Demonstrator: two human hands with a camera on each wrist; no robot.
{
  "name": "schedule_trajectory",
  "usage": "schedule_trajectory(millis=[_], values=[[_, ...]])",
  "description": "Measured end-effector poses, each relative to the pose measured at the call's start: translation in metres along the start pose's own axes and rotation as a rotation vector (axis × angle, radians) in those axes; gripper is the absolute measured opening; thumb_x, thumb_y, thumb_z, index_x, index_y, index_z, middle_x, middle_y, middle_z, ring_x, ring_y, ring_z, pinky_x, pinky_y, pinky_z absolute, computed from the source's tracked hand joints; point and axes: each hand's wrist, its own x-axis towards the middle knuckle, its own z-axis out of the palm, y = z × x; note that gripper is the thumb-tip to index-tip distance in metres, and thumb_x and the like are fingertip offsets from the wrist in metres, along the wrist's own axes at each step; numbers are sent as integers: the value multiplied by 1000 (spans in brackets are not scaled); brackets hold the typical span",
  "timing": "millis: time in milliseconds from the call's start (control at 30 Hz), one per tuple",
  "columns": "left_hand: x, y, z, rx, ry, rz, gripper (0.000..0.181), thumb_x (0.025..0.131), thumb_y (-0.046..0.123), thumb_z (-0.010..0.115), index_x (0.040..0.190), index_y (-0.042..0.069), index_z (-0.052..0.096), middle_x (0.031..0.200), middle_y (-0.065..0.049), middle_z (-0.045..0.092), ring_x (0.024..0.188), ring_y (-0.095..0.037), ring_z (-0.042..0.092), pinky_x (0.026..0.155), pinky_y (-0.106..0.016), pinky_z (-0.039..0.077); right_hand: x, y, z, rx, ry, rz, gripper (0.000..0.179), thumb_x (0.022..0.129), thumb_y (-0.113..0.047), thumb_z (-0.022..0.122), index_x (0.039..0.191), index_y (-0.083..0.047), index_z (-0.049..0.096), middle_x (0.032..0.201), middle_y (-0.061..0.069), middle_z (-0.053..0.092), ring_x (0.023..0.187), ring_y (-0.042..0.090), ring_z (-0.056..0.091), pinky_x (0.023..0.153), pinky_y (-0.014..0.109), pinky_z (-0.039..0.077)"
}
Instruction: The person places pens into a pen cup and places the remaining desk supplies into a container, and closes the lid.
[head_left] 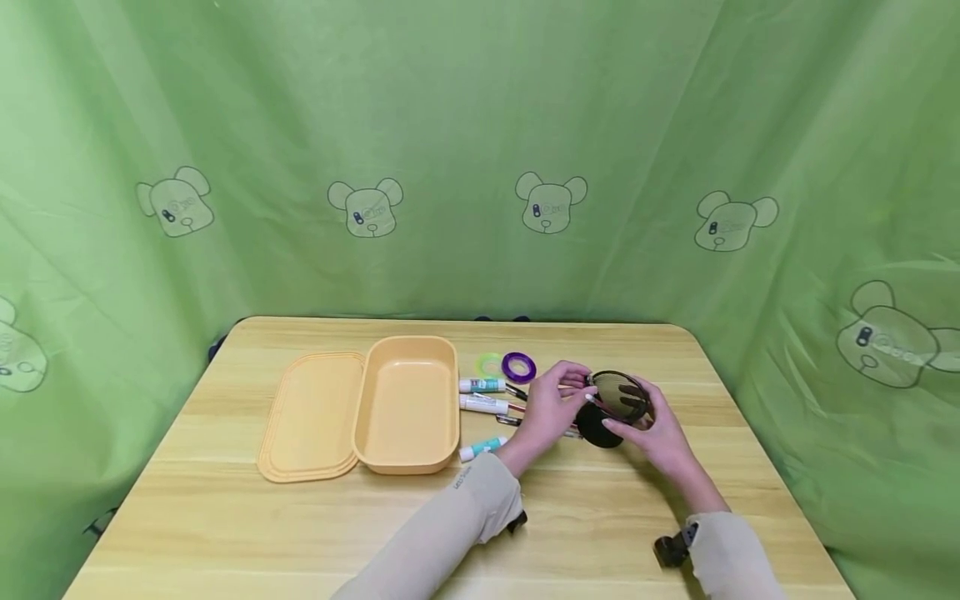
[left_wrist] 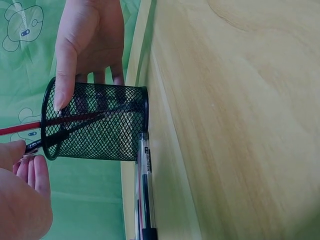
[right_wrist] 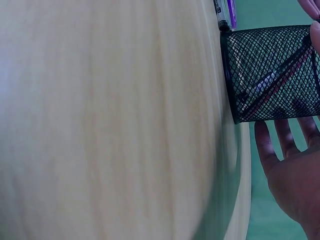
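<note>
A black mesh pen cup (head_left: 600, 430) stands on the right part of the table. My right hand (head_left: 662, 437) grips its side, the thumb (left_wrist: 64, 85) on one side and the fingers behind the mesh. At the rim, my left hand (head_left: 551, 410) pinches a black pen (left_wrist: 34, 145) whose lower part lies inside the cup. A red pen (left_wrist: 20, 128) also leans in the cup and sticks out above the rim. Several pens (left_wrist: 146, 187) lie on the table beside the cup's base, partly hidden by my left hand in the head view.
A peach box (head_left: 406, 467) stands left of the hands, its lid (head_left: 311, 417) flat beside it. Between box and hands lie white-and-teal glue sticks (head_left: 483, 448), a white tube (head_left: 483, 404), a purple tape roll (head_left: 518, 367) and a pale green one (head_left: 489, 364). Green curtain (head_left: 465, 100) surrounds the table.
</note>
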Motion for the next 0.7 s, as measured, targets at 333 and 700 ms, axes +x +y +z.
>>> schedule_trajectory(millis=[333,700], values=[[-3,-1,-7,-36,29,4,29,93,8,78,120,3,69,112,-10,74,99,-4,67,92,-18,58,-2,-2,1,4,9,-1,93,89,-14,84,161,-8,26,158,22,40,142,37,41,98,-3,33],[-10,-4,-28,-85,81,-40,26,98,12,72,122,6,68,115,-2,73,106,-7,67,96,-20,57,0,-3,0,1,-11,22,96,89,-16,84,163,-9,23,160,24,37,145,41,38,99,-3,32]])
